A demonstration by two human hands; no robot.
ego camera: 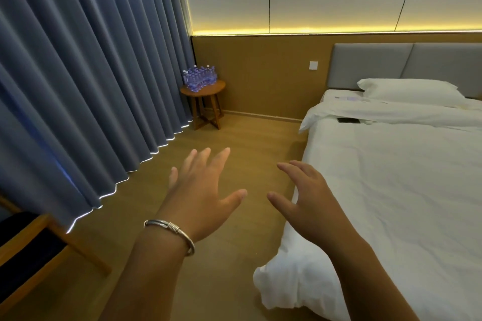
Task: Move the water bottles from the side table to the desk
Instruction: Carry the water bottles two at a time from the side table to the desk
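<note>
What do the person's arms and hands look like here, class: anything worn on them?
Both forearms are bare, with no sleeves showing. The left hand has a silver bangle at its wrist, a thin band with a wound coil section on top. The right hand shows no ring, watch or glove.

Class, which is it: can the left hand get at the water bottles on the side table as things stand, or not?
Probably not yet. The left hand is open and held out over the floor, while the water bottles stand on the side table far off in the corner by the curtain. Nothing blocks the way; the person must walk closer.
</note>
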